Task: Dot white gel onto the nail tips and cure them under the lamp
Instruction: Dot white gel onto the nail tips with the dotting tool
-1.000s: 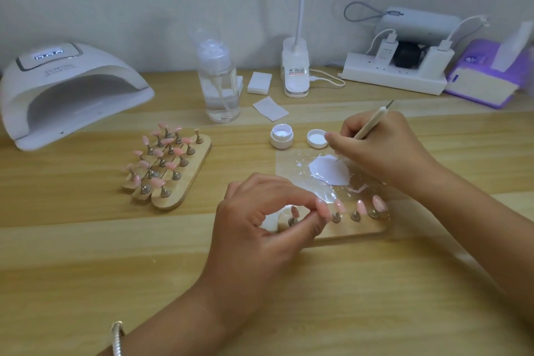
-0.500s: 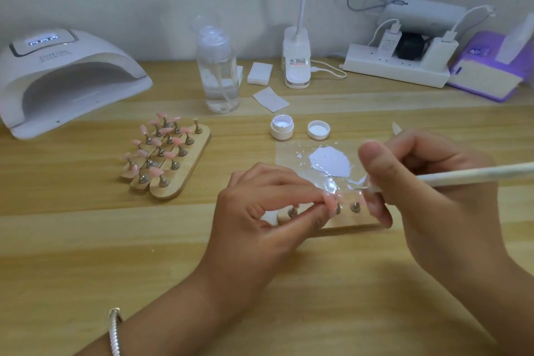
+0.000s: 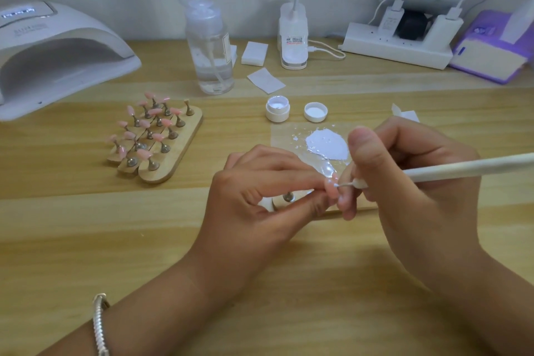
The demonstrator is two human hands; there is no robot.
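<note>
My left hand [image 3: 260,191] pinches a pink nail tip [image 3: 330,185] between thumb and forefinger, just above a small wooden stand [image 3: 281,202] that both hands largely hide. My right hand [image 3: 404,182] grips a white dotting pen [image 3: 462,166] like a pencil. Its thin metal point touches the pink nail tip. A patch of white gel [image 3: 328,144] lies on a clear sheet [image 3: 284,131] just behind my hands. The open gel jar [image 3: 277,108] and its lid [image 3: 315,112] stand behind that. The white curing lamp [image 3: 55,52] sits at the far left.
A wooden rack of several pink nail tips [image 3: 153,139] stands left of centre. Along the back are a clear pump bottle [image 3: 209,46], white pads [image 3: 254,52], a desk lamp base [image 3: 293,37], a power strip with chargers [image 3: 398,46] and a purple tissue pack [image 3: 491,49].
My right hand came back from the gel patch and brought the pen's point onto the nail tip. My left hand has kept its pinch at the stand.
</note>
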